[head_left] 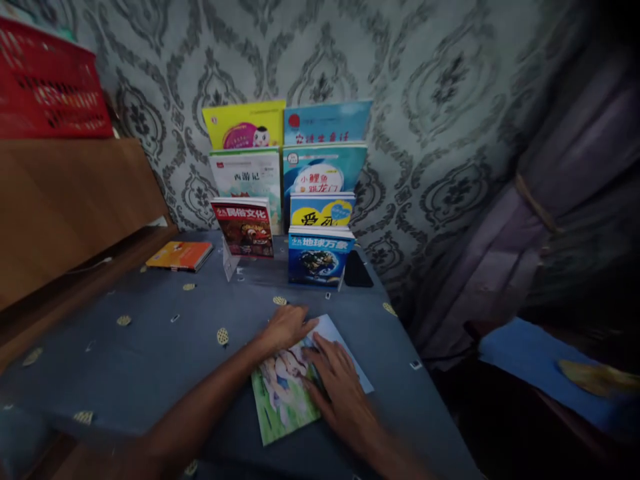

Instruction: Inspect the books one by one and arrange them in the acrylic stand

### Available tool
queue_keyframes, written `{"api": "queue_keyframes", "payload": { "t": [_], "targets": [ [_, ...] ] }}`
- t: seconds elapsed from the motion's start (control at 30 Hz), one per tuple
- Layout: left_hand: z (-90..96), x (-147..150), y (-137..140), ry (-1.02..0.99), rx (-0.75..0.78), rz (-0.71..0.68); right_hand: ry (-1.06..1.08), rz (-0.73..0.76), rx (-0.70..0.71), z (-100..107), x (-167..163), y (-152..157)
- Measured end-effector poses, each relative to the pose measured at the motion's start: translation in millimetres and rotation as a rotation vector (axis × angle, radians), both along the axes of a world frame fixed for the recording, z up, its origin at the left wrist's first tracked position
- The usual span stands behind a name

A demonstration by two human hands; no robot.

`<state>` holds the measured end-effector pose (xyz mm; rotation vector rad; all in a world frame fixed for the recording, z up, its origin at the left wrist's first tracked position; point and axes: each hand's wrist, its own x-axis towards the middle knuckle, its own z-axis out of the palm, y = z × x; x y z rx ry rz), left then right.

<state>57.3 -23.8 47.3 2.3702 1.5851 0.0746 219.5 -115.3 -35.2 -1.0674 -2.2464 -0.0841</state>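
Note:
A thin picture book with a green and pale blue painted cover lies at a slant on the dark tablecloth in front of me. My left hand rests at its far edge, thumb stretched out over the cover and the other fingers partly hidden. On the cover's right part my right hand lies flat with its fingers spread. Behind the book, a clear rack holds several upright books, among them a red one at the front left and a blue one with a globe at the front right.
An orange book lies flat at the back left of the table. A dark phone-like slab is beside the rack. To the left, a red basket sits on a wooden box. A tied curtain hangs at right.

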Motion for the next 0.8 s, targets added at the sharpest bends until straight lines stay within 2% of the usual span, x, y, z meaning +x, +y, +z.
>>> {"api": "queue_keyframes", "payload": {
  "t": [0.13, 0.23, 0.3, 0.4, 0.53, 0.63, 0.7, 0.8],
  "targets": [
    [-8.3, -2.8, 5.4, -0.196, -0.031, -0.008, -0.004, -0.100, -0.039, -11.0, 6.7, 12.4],
    [-15.0, -3.8, 12.0, -0.338, -0.045, -0.024, 0.088, -0.219, -0.116, -17.5, 15.3, 22.8],
    [-15.1, -5.3, 16.4, -0.470, -0.070, -0.019, 0.224, -0.296, -0.203, -17.9, 21.4, 29.4],
    [-7.0, -10.1, 21.4, -0.715, -0.136, 0.011, 0.544, -0.350, -0.374, -8.2, 28.8, 38.8],
    [9.8, -16.7, 23.7, -0.963, -0.183, 0.082, 1.070, -0.258, -0.670, 17.4, 29.6, 47.9],
    [18.9, -17.7, 21.3, -1.068, -0.143, 0.097, 1.404, -0.138, -0.864, 34.8, 21.5, 48.4],
    [22.9, -16.6, 18.3, -1.143, -0.070, 0.112, 1.510, -0.082, -0.950, 45.0, 14.5, 45.1],
    [27.1, -14.6, 13.5, -1.275, 0.061, 0.164, 1.443, 0.010, -0.996, 63.2, 6.4, 39.2]
  ]
}}
